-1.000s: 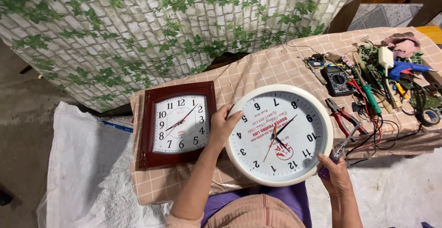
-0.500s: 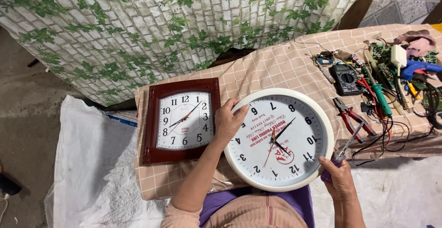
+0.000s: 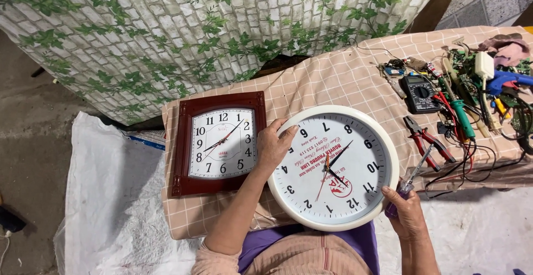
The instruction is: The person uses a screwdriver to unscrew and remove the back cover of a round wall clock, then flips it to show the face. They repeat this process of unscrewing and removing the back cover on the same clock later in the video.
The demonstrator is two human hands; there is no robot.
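Note:
A round white wall clock [image 3: 333, 167] lies face up and upside down to me, over the near edge of a low table [image 3: 344, 81] covered in a checked beige cloth. My left hand [image 3: 273, 147] grips its left rim. My right hand [image 3: 404, 211] steadies the lower right rim while holding a screwdriver [image 3: 415, 172] with a purple handle, tip pointing away. A square clock in a dark red-brown frame [image 3: 219, 142] lies flat just left of the round one.
Red-handled pliers [image 3: 425, 139], a black multimeter [image 3: 420, 93], a green-handled tool [image 3: 461, 117], a blue glue gun [image 3: 508, 81], wires and circuit parts crowd the table's right end. A white woven sheet [image 3: 111, 197] covers the floor; a leaf-patterned cloth [image 3: 194, 31] hangs behind.
The view has shifted slightly. Both hands keep their hold on the round clock, which stays in place.

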